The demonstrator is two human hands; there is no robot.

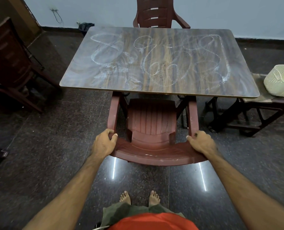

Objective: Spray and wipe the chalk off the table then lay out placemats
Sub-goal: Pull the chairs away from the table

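Two hands hold the near chair [152, 127] by its back corners, likely to move it; the left hand [103, 143] and right hand [201, 142] both curl round it; the chalk [154, 57] covers the table [204, 92] at twelve o'clock; a basket [280, 80] sits at two o'clock.

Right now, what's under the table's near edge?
The near chair is tucked partly under the table: its armrest fronts and seat front are covered by the top. Left hand and right hand grip its backrest corners. The dark table legs only partly show.
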